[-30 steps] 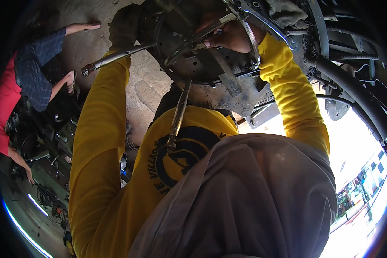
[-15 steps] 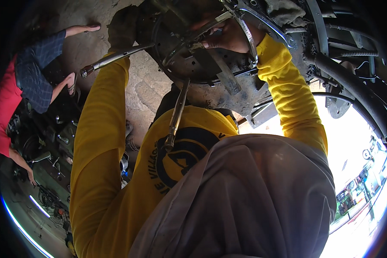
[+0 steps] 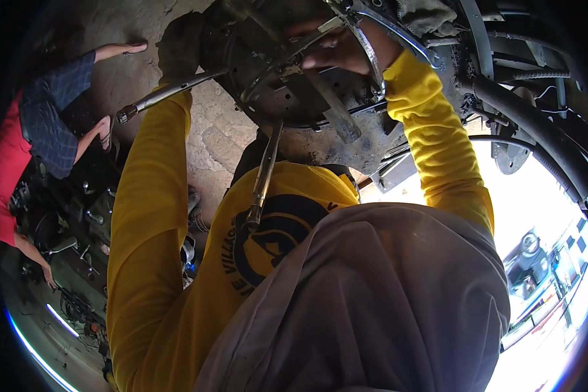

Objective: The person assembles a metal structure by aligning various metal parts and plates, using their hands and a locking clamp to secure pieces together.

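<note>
My right hand (image 3: 349,49) reaches through a curved metal frame (image 3: 371,55), its fingers bent together by the middle of a dark round plate (image 3: 274,98) with small holes. Whatever those fingers grip is hidden. A flat metal bar (image 3: 333,108) crosses the plate just below the fingertips. At the plate's left edge is my left hand (image 3: 179,49), very dark, its fingers not distinguishable. Two shiny metal rods with thicker ends stick out from the plate: one rod (image 3: 170,95) points left across my left wrist, the other rod (image 3: 266,173) points down toward my chest.
Pipes and hoses (image 3: 526,124) crowd the right side, with a rag (image 3: 428,16) at the top. A person in a red shirt (image 3: 10,163) and dark shorts is at the far left, near metal parts (image 3: 65,245). Bare ground (image 3: 222,130) shows beneath my left arm.
My right hand has shifted slightly at the plate's middle, its fingers changing pose. My left hand stays at the plate's edge. The whole view has shifted a little.
</note>
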Motion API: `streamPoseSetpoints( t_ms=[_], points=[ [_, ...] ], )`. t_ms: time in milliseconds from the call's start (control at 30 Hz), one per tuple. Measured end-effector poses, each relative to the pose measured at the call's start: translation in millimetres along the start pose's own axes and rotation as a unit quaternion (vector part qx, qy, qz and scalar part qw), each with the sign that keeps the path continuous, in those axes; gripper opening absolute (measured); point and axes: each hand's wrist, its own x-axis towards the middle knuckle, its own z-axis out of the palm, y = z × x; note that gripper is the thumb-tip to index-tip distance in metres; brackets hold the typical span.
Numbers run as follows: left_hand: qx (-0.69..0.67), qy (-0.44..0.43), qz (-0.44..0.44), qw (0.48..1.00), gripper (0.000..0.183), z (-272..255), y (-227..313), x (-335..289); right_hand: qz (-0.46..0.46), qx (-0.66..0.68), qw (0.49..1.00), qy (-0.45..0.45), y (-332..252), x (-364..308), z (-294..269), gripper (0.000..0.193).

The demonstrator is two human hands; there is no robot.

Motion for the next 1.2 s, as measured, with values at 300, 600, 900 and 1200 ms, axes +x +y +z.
streamPoseSetpoints(
  t_ms=[300, 600, 900, 1200],
  points=[
    [-0.012, 0.009, -0.026, 1.0, 0.026, 1, 5, 1, 0.072, -0.303, 0.917, 0.247, 27, -65, -72, 0.03],
    [-0.006, 0.002, -0.025, 1.0, 0.026, -1, 2, 0, 0.064, -0.309, 0.907, 0.28, 37, -77, -63, 0.027],
    [-0.006, -0.001, -0.026, 1.0, 0.026, -3, 3, -2, -0.033, -0.203, 0.974, 0.091, 2, -64, -71, 0.022],
    [-0.007, -0.004, -0.022, 1.0, 0.027, -3, 5, -1, -0.074, -0.239, 0.968, 0.006, -45, -25, -85, 0.014]
  ],
)
